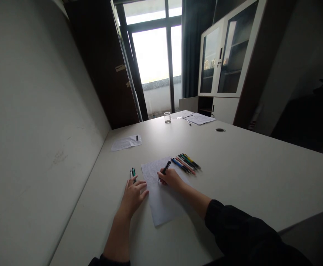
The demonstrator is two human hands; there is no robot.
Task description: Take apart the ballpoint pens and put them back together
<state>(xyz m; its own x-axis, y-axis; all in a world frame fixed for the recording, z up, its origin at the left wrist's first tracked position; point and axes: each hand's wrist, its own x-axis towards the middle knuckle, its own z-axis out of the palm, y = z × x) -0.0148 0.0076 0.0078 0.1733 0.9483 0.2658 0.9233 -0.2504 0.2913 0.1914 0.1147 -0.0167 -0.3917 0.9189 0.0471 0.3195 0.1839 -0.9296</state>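
A sheet of paper (161,199) with handwriting near its top lies on the white table (233,173) in front of me. My right hand (172,178) rests on the sheet, closed around a black pen (166,168) whose tip touches the paper. My left hand (133,194) lies flat on the table at the sheet's left edge, fingers spread, holding nothing. Just beyond its fingertips lie two pens (132,172), one green and one white. A row of several coloured pens (186,163) lies to the right of the sheet.
A folded paper with a small black object (126,142) lies far left near the wall. A glass jar (167,117), more papers and a pen (196,118) sit at the far end. A round cable hole (220,130) is beyond. A cabinet (225,59) stands behind.
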